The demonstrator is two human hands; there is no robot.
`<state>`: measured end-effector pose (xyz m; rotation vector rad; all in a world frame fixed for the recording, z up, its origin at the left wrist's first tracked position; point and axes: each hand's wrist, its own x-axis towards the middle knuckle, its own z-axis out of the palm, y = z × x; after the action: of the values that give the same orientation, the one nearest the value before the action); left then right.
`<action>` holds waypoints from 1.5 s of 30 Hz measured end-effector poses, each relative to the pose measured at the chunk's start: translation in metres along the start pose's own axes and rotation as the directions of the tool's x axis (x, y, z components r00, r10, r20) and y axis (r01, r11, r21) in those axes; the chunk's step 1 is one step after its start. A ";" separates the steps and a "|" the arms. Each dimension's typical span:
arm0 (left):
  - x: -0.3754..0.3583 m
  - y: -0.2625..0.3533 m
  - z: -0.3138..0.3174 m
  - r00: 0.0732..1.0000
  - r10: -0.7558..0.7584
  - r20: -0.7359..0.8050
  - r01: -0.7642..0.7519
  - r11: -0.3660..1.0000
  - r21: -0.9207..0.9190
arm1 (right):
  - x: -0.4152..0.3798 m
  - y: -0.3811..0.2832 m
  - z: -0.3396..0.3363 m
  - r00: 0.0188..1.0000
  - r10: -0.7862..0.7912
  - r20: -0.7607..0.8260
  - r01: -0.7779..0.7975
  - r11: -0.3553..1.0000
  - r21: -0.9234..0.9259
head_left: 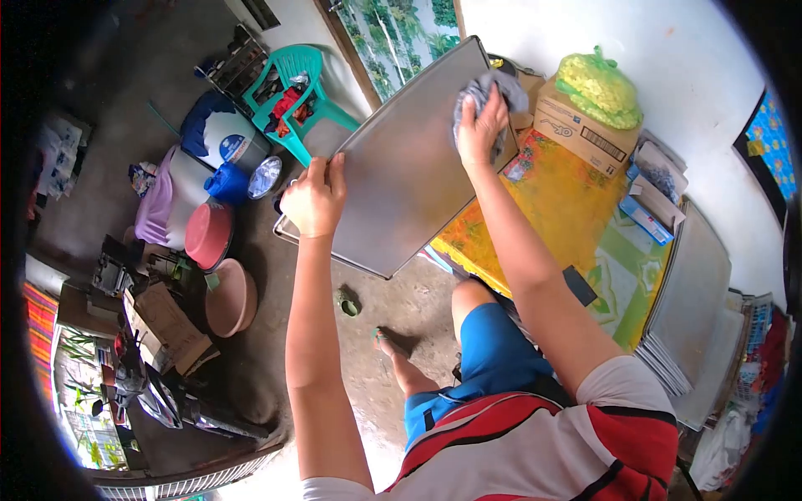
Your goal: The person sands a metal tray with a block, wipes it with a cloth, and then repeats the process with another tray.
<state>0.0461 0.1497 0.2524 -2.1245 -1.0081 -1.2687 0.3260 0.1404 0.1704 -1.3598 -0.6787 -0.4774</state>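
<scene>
A large flat metal baking tray [405,171] is held up at a tilt in front of me. My left hand [316,196] is closed around its left edge, fingers curled over the rim. My right hand [483,125] grips a crumpled grey cloth [474,86] and presses it to the tray near its upper right side. Part of the cloth is hidden behind the fingers.
To the right stands a table with a yellow patterned cover [543,200], bearing a cardboard box [582,125] and a bag of yellow pieces [597,88]. More trays [689,288] are stacked beside it. Leftward are a green chair [296,63] and basins [230,296].
</scene>
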 end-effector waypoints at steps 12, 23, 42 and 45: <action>-0.002 0.008 -0.006 0.994 -0.086 0.059 0.083 0.995 0.053 | 0.026 -0.004 -0.011 0.996 -0.056 0.075 0.068 0.984 -0.162; -0.009 0.001 -0.011 0.982 -0.180 0.063 0.175 0.981 0.083 | -0.039 0.107 -0.067 0.701 0.657 0.277 -0.528 0.740 -0.417; 0.015 0.030 0.004 0.990 -0.084 0.110 0.069 0.989 0.131 | -0.299 -0.051 -0.111 -0.099 0.370 0.924 -0.676 0.656 -0.335; 0.019 0.029 -0.001 0.973 -0.131 0.188 0.113 0.988 0.105 | -0.276 -0.046 -0.127 0.069 0.279 0.958 -0.751 0.647 -0.135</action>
<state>0.0739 0.1372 0.2691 -2.1743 -1.2727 -1.0605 0.1167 -0.0124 0.0052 -1.2472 -1.0460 1.2465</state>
